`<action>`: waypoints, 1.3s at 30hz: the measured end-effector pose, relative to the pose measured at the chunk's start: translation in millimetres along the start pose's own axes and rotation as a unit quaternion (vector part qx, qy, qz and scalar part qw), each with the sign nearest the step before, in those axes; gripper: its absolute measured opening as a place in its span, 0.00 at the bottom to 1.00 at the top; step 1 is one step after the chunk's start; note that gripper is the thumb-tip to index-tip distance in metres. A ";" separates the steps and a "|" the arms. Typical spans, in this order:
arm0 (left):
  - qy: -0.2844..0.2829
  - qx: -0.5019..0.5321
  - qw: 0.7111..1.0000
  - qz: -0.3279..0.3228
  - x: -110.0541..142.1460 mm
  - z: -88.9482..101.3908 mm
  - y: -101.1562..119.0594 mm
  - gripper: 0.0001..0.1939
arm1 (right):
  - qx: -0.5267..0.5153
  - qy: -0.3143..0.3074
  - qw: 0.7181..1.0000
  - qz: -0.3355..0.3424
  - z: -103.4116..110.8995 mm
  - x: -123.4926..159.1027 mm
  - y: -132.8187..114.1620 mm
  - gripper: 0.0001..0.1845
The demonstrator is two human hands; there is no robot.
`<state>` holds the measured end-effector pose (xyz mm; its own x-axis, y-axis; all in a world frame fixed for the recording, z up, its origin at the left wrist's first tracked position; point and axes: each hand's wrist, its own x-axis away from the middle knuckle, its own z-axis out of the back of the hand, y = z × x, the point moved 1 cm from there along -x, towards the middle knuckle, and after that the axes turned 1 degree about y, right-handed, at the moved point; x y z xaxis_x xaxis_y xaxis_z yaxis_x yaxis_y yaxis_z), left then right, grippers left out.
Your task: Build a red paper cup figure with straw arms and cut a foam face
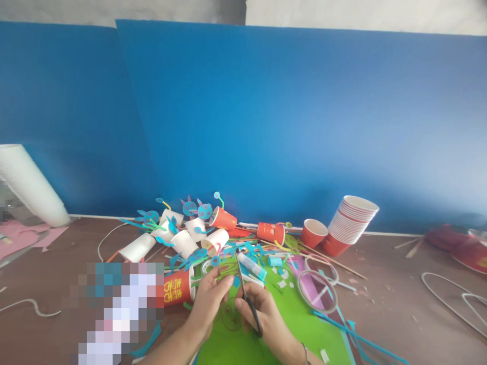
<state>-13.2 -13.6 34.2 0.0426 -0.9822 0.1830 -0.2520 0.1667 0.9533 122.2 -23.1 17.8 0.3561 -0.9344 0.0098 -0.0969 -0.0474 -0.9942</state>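
Observation:
My left hand (208,298) pinches a small piece of green paper (228,267) with reddish outlines drawn on it. In my right hand (264,315) is a pair of scissors (241,276) with dark handles, blades pointing away from me beside the green piece. Whether the blades touch the paper is hard to make out. Below both hands lies a large green sheet (292,324), with a rabbit-like face drawn on it between my wrists. A glue stick (252,266) rests just beyond the scissors. Left of my left hand, a red paper cup (178,287) with yellow lettering lies on its side.
Several tipped paper cups with blue paper shapes, such as a white cup (184,244), fill the back middle. A stack of cups (352,223) leans at back right near a single red cup (314,232). Tape rolls (300,293), thin sticks and scraps lie right. A blue partition (285,126) stands behind.

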 end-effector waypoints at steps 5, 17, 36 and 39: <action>-0.008 0.052 0.998 0.025 8.0 -4.3 1.1 0.18 | -0.007 -0.013 0.999 0.030 -3.2 1.2 -2.5 0.25; -0.008 0.122 0.988 0.093 21.9 -14.2 2.1 0.19 | -0.029 -0.005 0.999 0.033 -6.0 1.6 4.9 0.23; 0.006 0.128 0.986 0.110 22.5 -15.2 -2.0 0.21 | -0.043 -0.007 0.998 0.040 -6.7 2.1 4.6 0.24; 0.005 0.128 0.985 0.111 22.7 -15.6 -1.4 0.21 | -0.037 -0.003 0.999 0.040 -6.6 2.2 5.2 0.24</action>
<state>3.1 -34.8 40.7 -0.0331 -0.9227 0.3841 -0.4919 0.3495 0.7974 116.3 -27.7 13.3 0.3508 -0.9338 -0.0703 -0.1935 0.0012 -0.9811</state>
